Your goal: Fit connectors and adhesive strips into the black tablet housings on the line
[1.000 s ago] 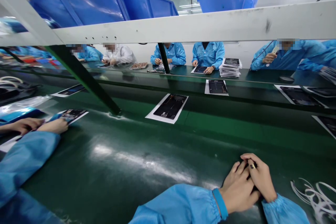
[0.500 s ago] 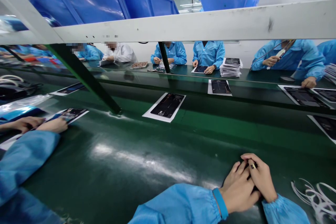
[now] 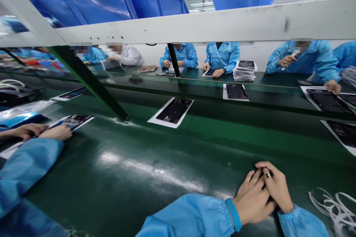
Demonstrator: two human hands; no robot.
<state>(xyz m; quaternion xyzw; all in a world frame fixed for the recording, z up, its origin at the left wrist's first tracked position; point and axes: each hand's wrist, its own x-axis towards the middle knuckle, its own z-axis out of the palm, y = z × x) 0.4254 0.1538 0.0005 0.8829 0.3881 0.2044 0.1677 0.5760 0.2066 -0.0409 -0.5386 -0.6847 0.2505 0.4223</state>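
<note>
My left hand (image 3: 252,199) lies on the green tabletop, its fingers stretched out and a little apart; a blue band circles the wrist. Across its fingertips rests my right hand (image 3: 276,187), palm down, fingers loosely bent and partly hidden, with a ring-like band on one finger. The two hands touch each other, and I see no object in either. To their right lies a loose pile of curled white strips (image 3: 330,207). Farther off, a black flat device part on white paper (image 3: 174,111) lies on the green conveyor lane.
At left, a co-worker's hands (image 3: 57,132) touch another device part (image 3: 79,119). A green post (image 3: 91,85) and white beam (image 3: 178,27) cross in front, with blue bins (image 3: 83,0) above. Several people in blue work across the line, near stacked sheets (image 3: 244,71).
The device parts on the near lane have slid slightly left, and those on the far lane slightly right. A person at far right has shifted an arm. My hands have stayed still.
</note>
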